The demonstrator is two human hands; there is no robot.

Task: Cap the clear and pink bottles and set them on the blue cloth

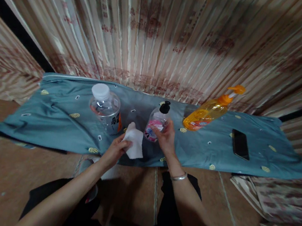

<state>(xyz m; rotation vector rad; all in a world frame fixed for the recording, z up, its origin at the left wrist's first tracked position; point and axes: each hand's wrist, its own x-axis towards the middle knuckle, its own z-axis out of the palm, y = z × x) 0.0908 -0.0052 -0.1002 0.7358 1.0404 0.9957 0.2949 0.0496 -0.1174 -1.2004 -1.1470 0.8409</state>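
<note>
My left hand [115,149] is closed on a white tissue [134,142], held just above the blue-grey patterned cloth [59,120]. My right hand [166,136] grips a small clear bottle [157,122] with a pink label and black cap, standing upright on the cloth. A silver bangle sits on my right wrist. To the left of the tissue stands a larger clear bottle [106,108] with a white cap.
An orange pump bottle [211,110] stands at the back right of the cloth. A black phone [240,144] lies flat further right. A striped curtain [165,33] hangs behind. Folded papers or fabric [270,196] lie on the tiled floor at right.
</note>
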